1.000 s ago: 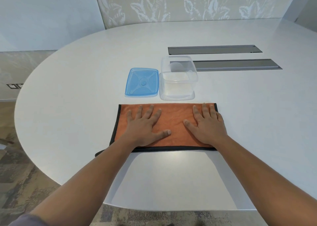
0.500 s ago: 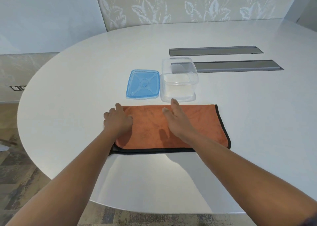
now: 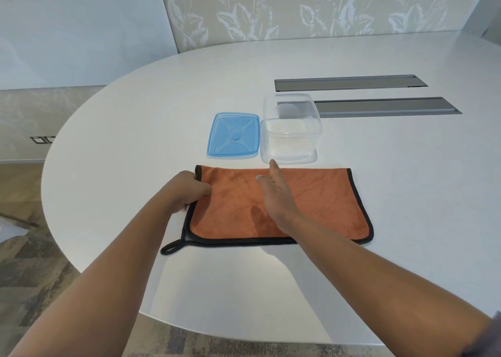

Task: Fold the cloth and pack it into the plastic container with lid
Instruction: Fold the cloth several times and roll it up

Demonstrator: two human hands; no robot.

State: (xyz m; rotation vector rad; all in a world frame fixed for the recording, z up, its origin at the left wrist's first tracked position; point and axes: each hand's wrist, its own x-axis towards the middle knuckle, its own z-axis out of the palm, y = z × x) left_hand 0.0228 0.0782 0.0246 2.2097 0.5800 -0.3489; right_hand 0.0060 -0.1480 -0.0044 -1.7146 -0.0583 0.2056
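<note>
Cloth (image 3: 311, 202), orange with a black border, lies flat on the near part of the white table (image 3: 135, 129) as a wide rectangle. Its doubled look along the near edge and the hanging loop (image 3: 170, 248) poking out at the near left corner suggest at least 1 fold is already made, though the layers cannot be counted from here.

Left hand (image 3: 187, 191) sits at the cloth's left edge with its fingers curled over the black border, grasping that edge. Right hand (image 3: 273, 196) is stretched out edge-on along the middle of the cloth, fingers straight and pointing far, holding nothing; its shadow falls on the fabric just beside it, so whether it presses the cloth or hovers just above cannot be told. Judging from this pose, the next fold would bring the left half over to the right, with the right hand marking the crease.

Just beyond the cloth's far edge stands the clear plastic container (image 3: 291, 142), open and with nothing visible inside, and just to its left the blue lid (image 3: 233, 135) lies flat on the table. Further back are 2 grey slots (image 3: 349, 82).

Still to do: finish folding the cloth small enough for the container, put it in, and press the lid on.
</note>
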